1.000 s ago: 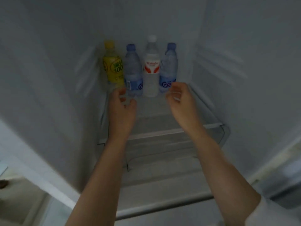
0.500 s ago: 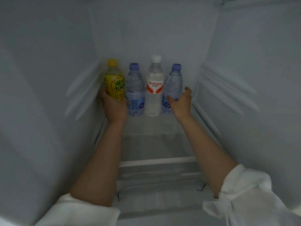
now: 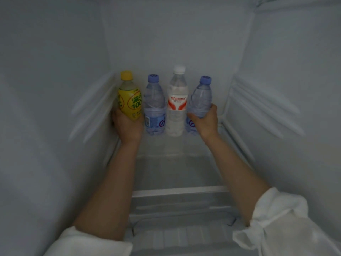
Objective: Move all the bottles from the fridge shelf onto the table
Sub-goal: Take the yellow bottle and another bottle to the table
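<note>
On glass fridge shelf (image 3: 175,174), white walls: left hand (image 3: 127,124) grips yellow bottle (image 3: 130,100); right hand (image 3: 204,121) grips blue-capped bottle (image 3: 202,97).

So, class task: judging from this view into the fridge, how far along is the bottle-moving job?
Nothing looks done: all four bottles are on the fridge shelf. In hand: the left hand grips the yellow bottle, and the right hand grips the right blue-capped bottle. Left: the other blue-capped bottle and the white-capped bottle. No table shows.
</note>
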Motion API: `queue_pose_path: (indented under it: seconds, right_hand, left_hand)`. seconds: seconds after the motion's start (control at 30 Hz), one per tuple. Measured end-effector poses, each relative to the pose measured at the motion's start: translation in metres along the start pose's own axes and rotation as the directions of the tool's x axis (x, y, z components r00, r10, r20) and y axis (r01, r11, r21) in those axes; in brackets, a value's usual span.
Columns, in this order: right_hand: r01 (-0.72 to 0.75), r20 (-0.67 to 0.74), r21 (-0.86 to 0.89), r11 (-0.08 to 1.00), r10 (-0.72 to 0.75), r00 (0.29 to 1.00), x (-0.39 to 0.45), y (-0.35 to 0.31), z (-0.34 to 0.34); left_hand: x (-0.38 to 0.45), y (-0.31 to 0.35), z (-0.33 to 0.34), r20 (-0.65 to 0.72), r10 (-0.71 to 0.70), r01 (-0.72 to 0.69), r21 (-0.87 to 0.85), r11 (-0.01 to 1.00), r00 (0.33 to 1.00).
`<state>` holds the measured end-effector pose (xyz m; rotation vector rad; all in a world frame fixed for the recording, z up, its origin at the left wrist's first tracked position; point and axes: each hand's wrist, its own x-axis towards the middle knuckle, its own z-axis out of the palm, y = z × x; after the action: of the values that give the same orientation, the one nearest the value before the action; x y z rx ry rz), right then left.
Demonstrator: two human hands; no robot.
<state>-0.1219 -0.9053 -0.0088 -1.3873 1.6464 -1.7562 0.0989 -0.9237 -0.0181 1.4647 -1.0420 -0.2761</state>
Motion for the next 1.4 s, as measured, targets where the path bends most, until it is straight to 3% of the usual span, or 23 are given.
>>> queue_pose_path:
  seconds: [0.23, 0.4, 0.7, 0.9, 1.1, 1.27, 1.4]
  right_hand:
    - [0.004, -0.089, 0.028, 1.000, -0.002, 0.996, -0.005, 0.006, -0.001]
    - [0.018, -0.164, 0.064, 0.998, -0.007, 0.986, -0.024, 0.000, -0.013]
    - [0.077, -0.233, 0.119, 0.990, -0.047, 0.971, -0.076, -0.032, -0.044]
    - [0.081, -0.233, 0.124, 0.989, -0.050, 0.971, -0.112, -0.057, -0.074]
    - [0.046, -0.217, 0.147, 0.988, -0.013, 0.976, -0.173, -0.080, -0.103]
    - [0.029, -0.314, 0.091, 0.995, 0.001, 0.949, -0.237, -0.089, -0.125]
    - [-0.047, -0.380, 0.062, 0.997, 0.068, 0.923, -0.291, -0.086, -0.143]
  left_hand:
    - [-0.029, 0.004, -0.010, -0.079, -0.013, 0.013, 0.003, 1.000, 0.997]
    - [-0.044, 0.004, -0.024, -0.064, -0.009, -0.005, -0.220, 0.975, 0.998]
    - [-0.087, 0.041, -0.054, -0.060, 0.039, -0.059, -0.379, 0.923, 0.997]
    - [-0.115, 0.064, -0.077, 0.019, 0.053, -0.039, -0.441, 0.896, 0.998]
    - [-0.152, 0.069, -0.101, 0.189, 0.081, 0.023, -0.490, 0.871, 0.979]
    - [-0.187, 0.068, -0.129, 0.344, 0.155, 0.041, -0.500, 0.865, 0.926]
    - [-0.219, 0.067, -0.150, 0.509, 0.166, 0.130, -0.495, 0.859, 0.845]
